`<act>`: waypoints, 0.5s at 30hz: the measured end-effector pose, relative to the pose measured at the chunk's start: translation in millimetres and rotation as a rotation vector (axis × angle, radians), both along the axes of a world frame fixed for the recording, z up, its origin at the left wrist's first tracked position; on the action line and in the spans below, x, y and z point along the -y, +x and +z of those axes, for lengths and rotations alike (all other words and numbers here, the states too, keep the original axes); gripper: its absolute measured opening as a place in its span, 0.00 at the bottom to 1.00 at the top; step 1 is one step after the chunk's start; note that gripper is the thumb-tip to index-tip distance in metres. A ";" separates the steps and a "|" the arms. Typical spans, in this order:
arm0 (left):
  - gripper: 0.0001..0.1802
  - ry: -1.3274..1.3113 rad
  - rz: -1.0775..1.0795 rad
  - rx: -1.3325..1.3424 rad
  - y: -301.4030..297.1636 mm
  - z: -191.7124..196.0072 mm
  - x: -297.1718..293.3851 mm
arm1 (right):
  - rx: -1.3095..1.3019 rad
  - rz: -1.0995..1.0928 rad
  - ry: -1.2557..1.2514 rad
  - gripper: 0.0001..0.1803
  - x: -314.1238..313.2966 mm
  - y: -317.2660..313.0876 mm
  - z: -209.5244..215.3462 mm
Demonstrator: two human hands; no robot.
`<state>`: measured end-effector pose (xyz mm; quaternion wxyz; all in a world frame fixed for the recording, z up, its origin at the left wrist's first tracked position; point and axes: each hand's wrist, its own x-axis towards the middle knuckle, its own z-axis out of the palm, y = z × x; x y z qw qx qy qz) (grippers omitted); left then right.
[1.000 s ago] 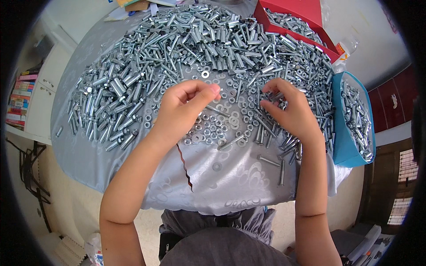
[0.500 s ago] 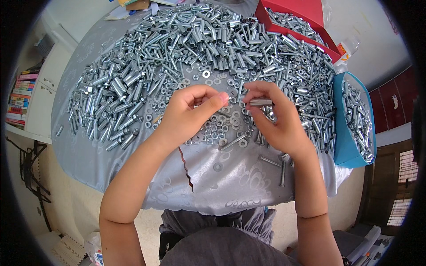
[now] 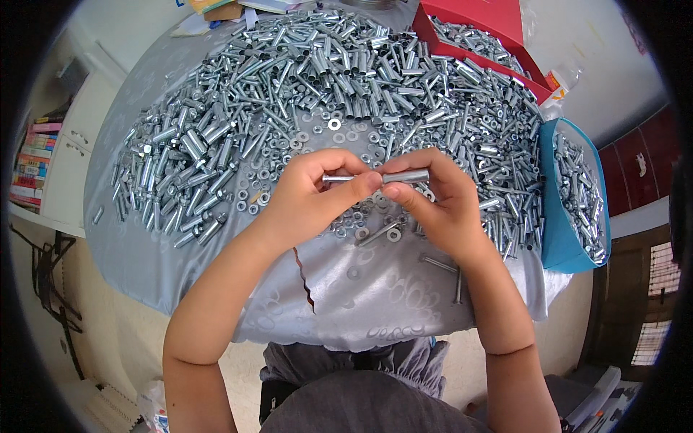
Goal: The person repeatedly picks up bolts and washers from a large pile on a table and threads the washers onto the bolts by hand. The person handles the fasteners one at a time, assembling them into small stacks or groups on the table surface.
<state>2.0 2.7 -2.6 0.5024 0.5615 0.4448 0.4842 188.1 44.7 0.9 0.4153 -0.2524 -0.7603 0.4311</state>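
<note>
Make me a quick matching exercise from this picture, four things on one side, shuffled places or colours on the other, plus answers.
1. slim metal rod
2. wider metal tube
3. red box
4. tablecloth

A. grey, spread under the loose hardware
B. in the right hand
C. beyond the blue container
D. in the left hand

Pairs: 1-D; 2-B; 3-C; 4-A

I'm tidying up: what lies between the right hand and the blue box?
In the head view, a pile of metal bolts, tubes and nuts lies there.

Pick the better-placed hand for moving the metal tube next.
Right, likely: the right hand holds the metal tube, roughly in line with the thin bolt in the left hand.
</note>
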 end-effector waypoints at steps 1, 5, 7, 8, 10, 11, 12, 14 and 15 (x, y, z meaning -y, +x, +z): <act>0.10 0.001 -0.007 0.027 0.6 0.4 0.3 | 0.017 -0.007 0.085 0.13 -2.6 -0.3 -0.5; 0.09 -0.006 -0.044 0.064 0.5 3.9 1.6 | 0.024 -0.006 0.018 0.13 0.1 -0.9 2.5; 0.10 -0.042 -0.075 0.064 -0.1 7.2 2.8 | 0.018 -0.006 -0.010 0.13 2.7 -2.7 2.0; 0.10 -0.074 -0.092 0.072 0.3 8.8 3.9 | 0.015 -0.006 -0.024 0.14 4.2 -3.7 1.5; 0.12 -0.115 -0.112 0.079 0.7 10.0 4.9 | 0.036 -0.026 0.033 0.14 9.8 -7.1 2.4; 0.13 -0.125 -0.111 0.077 -0.1 10.1 5.9 | 0.045 -0.033 0.060 0.15 11.6 -8.8 2.6; 0.14 -0.135 -0.110 0.075 -0.8 10.1 6.6 | 0.048 -0.003 0.050 0.15 11.7 -9.3 1.5; 0.14 -0.110 -0.117 0.050 -2.2 9.9 7.0 | 0.109 -0.006 0.128 0.14 12.7 -8.3 1.9; 0.15 -0.097 -0.121 0.038 -2.5 9.6 6.8 | 0.140 -0.008 0.167 0.14 13.0 -8.0 2.3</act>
